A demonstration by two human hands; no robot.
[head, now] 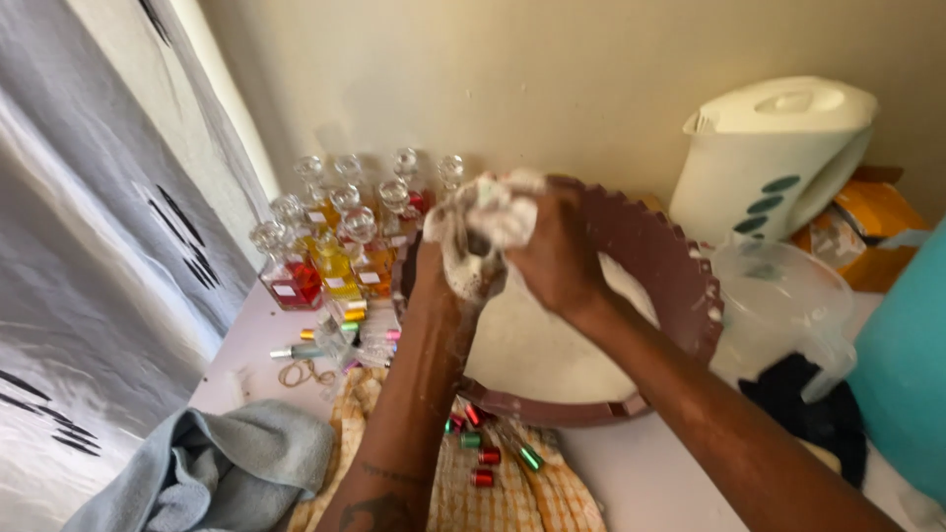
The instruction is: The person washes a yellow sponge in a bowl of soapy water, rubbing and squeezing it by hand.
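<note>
Both my hands are raised over a round maroon basin with a scalloped rim that holds milky white liquid. My right hand is clenched around a wet white cloth. My left hand grips the lower end of the same cloth, mostly hidden behind it. The cloth is bunched and twisted between the two hands, above the basin's left edge.
Several glass bottles with red, yellow and orange liquid stand at the back left. Small coloured metallic caps lie on a checked cloth. A white kettle, clear plastic jug, teal container and grey towel surround the basin.
</note>
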